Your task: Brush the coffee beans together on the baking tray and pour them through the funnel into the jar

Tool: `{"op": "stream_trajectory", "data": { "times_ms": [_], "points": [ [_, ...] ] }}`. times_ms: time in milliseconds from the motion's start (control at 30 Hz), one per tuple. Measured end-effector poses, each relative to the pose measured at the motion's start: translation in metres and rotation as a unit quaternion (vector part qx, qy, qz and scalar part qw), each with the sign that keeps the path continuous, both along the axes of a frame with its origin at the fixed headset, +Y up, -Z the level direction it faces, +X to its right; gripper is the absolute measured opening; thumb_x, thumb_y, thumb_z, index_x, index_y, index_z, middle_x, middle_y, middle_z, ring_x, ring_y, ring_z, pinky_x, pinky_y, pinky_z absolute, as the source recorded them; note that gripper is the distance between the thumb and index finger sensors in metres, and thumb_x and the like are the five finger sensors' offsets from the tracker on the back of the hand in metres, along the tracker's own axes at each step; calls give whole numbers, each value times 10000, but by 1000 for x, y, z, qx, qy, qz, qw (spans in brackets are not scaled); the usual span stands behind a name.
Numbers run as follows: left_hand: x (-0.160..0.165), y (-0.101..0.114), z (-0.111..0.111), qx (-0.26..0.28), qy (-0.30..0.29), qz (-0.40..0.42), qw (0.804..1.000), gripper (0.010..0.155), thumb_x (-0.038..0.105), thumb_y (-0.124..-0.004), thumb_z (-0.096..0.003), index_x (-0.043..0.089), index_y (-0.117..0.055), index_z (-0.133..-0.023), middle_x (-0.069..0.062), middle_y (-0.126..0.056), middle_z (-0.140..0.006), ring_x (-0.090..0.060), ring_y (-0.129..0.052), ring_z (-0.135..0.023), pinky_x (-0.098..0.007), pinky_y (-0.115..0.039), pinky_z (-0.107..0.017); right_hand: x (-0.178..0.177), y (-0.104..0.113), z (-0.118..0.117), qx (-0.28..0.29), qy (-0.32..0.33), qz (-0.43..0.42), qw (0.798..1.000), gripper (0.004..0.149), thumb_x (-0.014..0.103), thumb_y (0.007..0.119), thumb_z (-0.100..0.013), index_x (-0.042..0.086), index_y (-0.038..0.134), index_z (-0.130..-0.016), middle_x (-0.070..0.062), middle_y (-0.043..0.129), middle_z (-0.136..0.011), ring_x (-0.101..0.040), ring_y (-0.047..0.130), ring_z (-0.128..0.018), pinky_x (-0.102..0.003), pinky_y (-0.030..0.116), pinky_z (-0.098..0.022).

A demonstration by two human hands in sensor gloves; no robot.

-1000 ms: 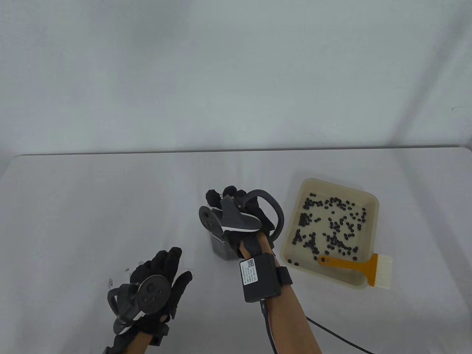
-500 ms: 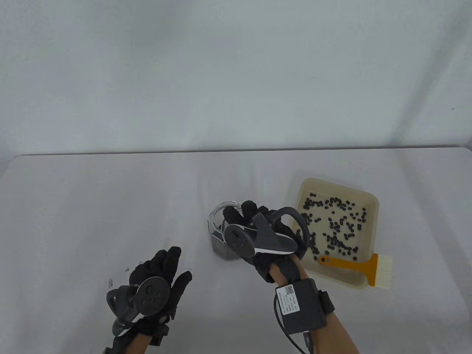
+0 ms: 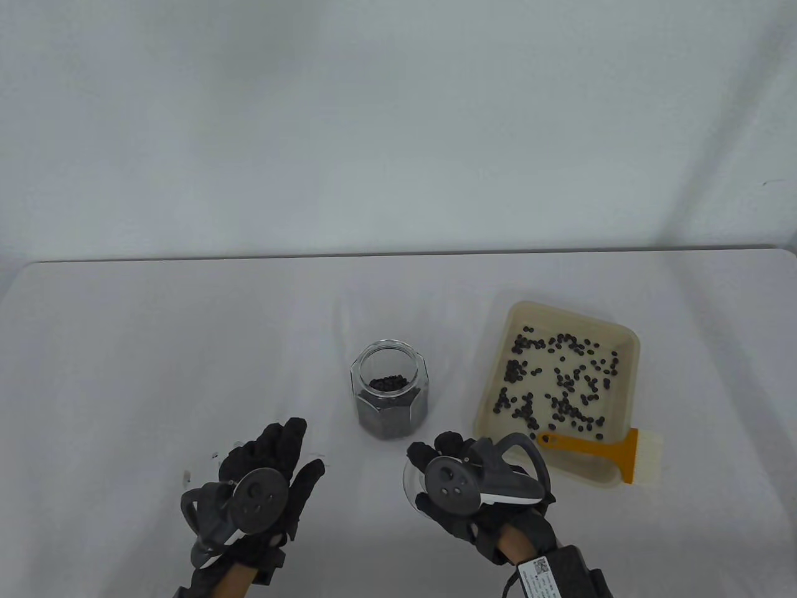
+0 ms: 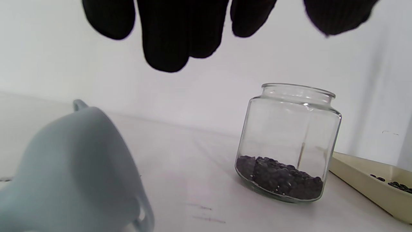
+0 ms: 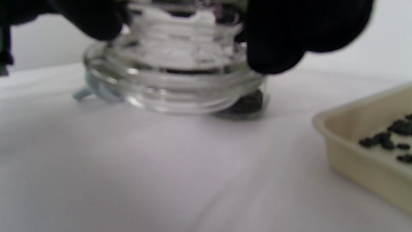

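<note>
While the right hand (image 3: 464, 492) is gripping the glass lid (image 5: 173, 80) just above the table, it should set it flat, clear of the open jar (image 3: 390, 398); the left hand (image 3: 261, 486) is hovering relaxed.

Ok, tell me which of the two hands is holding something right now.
The right hand: its fingers grip the clear glass lid just above the table. The left hand holds nothing; its fingers hang free above the pale blue funnel.
</note>
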State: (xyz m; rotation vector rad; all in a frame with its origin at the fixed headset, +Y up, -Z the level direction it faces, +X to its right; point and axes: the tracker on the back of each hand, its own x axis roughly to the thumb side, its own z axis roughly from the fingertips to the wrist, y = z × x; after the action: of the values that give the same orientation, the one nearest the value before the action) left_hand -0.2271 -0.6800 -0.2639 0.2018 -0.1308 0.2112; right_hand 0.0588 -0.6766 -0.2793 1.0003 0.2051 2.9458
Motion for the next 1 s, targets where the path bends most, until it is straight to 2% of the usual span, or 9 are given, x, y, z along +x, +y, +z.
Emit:
{"op": "stream_trajectory", "data": {
  "times_ms": [267,567,1000],
  "points": [
    [0,0,0,-4,3,-2,1000,727,685,-644,-447,326,-551,-1073,-59,-729,-1055,-261,-913,-840,-590,-685,-677,-10,-33,-2,-38,5,18,999,688,531,759,-470,234,465,-1017,-299,643,-958,-423,915,-505,-535,832,-348],
    [0,0,0,-8,4,-1,1000,727,685,-643,-447,324,-556,-1072,-59,-733,-1052,-260,-917,-836,-592,-684,-677,-23,-58,-5,-45,18,47,998,694,535,754,-469,231,454,-1015,-302,641,-954,-416,918,-509,-531,835,-352],
    [1,-1,-1,-14,-5,-1,1000,728,683,-645,-446,319,-560,-1070,-60,-743,-1045,-258,-927,-827,-594,-685,-676,-30,-68,-9,-31,20,85,996,694,536,740,-471,232,437,-1016,-302,623,-961,-417,902,-527,-534,822,-366]
  ]
}}
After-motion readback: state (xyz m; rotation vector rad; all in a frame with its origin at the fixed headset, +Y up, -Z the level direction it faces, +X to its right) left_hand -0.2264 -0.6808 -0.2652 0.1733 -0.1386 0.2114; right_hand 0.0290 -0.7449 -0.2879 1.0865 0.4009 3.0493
